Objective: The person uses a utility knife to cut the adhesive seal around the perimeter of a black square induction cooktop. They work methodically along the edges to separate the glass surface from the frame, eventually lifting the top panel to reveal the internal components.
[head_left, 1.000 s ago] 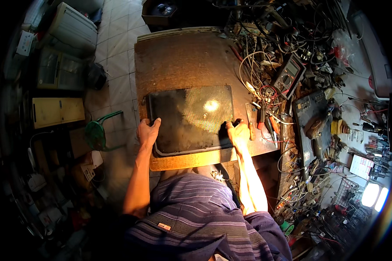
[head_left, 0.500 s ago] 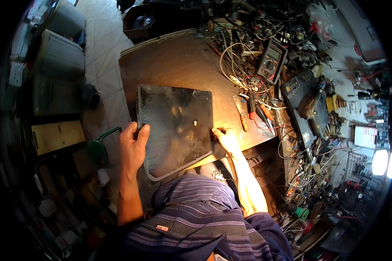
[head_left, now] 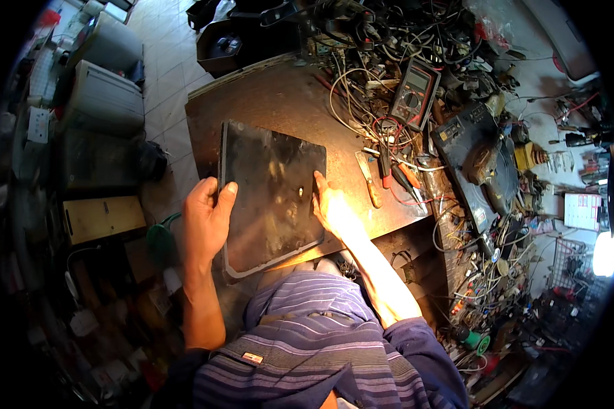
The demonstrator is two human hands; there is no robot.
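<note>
A flat dark rectangular panel [head_left: 269,191] with rounded corners is tilted up off the brown workbench [head_left: 266,95], its near edge over my lap. My left hand [head_left: 206,218] grips the panel's left edge, thumb on its face. Along the right edge lies my right hand [head_left: 331,204], fingers pressed against the side and brightly lit. A small pale spot sits on the panel's face near the right edge.
A knife with a wooden handle [head_left: 368,180], screwdrivers and a multimeter [head_left: 415,92] lie right of the panel amid tangled wires. A black device [head_left: 481,163] stands further right. Boxes and grey cases [head_left: 102,95] fill the floor at left.
The panel lay flat on the bench a second ago; both hands have lifted and drawn it toward me, tilting its near edge over the bench front.
</note>
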